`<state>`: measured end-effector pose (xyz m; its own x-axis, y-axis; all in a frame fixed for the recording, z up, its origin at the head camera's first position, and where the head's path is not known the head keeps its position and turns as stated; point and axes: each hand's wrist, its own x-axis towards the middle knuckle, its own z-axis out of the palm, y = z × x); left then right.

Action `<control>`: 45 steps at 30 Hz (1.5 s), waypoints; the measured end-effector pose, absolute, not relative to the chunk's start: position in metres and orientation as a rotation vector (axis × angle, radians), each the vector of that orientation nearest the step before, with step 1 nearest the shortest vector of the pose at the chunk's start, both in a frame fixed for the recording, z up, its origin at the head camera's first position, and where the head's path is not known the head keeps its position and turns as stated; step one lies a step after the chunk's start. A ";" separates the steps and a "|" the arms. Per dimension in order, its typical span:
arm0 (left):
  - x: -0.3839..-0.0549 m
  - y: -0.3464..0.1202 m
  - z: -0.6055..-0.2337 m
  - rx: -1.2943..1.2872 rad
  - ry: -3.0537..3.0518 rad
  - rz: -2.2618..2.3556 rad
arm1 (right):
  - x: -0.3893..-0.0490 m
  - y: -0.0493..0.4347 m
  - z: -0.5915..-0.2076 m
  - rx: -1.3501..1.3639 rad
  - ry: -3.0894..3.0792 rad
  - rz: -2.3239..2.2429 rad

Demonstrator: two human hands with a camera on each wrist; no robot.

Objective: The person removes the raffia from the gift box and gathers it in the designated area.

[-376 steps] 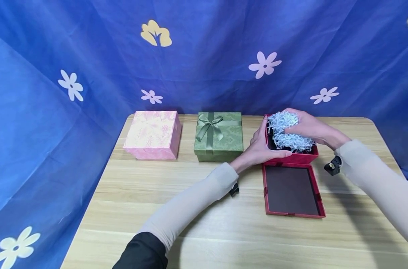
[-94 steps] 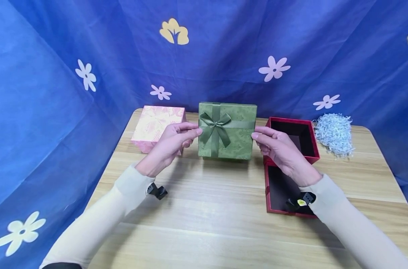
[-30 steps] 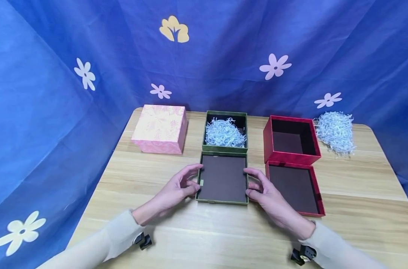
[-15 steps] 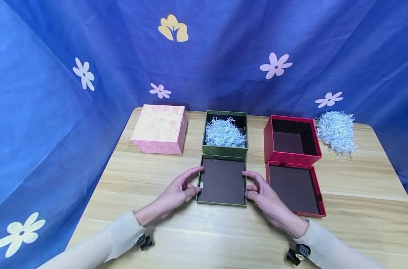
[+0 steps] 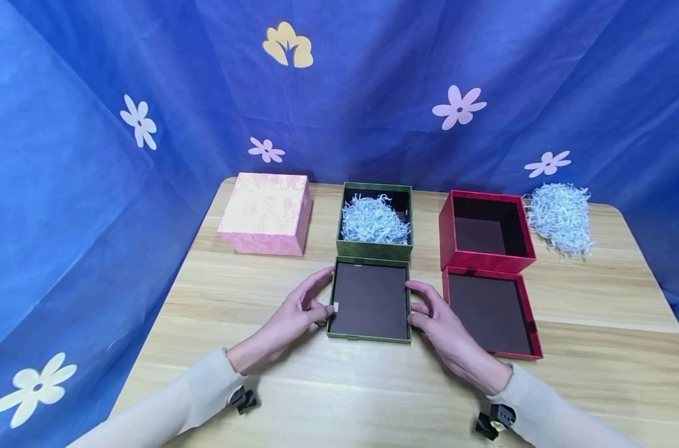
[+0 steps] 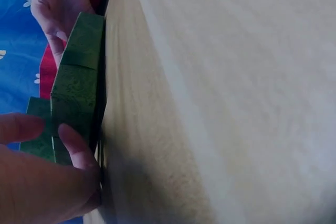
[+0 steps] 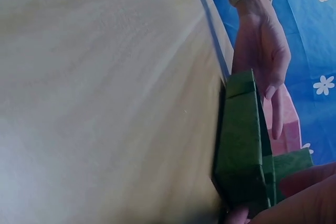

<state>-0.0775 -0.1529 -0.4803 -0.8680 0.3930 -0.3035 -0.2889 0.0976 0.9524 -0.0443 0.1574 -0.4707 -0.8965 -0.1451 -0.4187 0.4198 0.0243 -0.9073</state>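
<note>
In the head view a green gift box lid [image 5: 369, 298] lies upturned on the table, its dark inside facing up. My left hand [image 5: 285, 323] is at its left side, thumb at the rim and index finger extended beside the edge. On the opposite side my right hand [image 5: 451, 336] touches the rim with its fingertips, fingers not wrapped round it. Both wrist views show the lid's green side wall [image 6: 73, 93] close to the fingers. Right behind the lid stands the green box base [image 5: 374, 250], with light blue shredded paper [image 5: 373, 221] inside.
A closed pink gift box [image 5: 263, 211] stands at the left. To the right are an uncovered red box [image 5: 485, 261] and its upturned lid [image 5: 490, 314]. A pile of blue shredded paper [image 5: 560, 218] lies at the back right corner. A blue curtain [image 5: 350, 93] hangs behind the wooden table [image 5: 339, 398].
The shredded paper came out of the red box onto the table. The green lid was lifted off, turned over and laid before its base. Lately my left index finger has moved off its rim.
</note>
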 end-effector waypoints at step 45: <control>-0.223 -0.114 -0.459 0.481 2.191 1.578 | -0.245 0.098 -0.407 -0.088 2.216 -1.185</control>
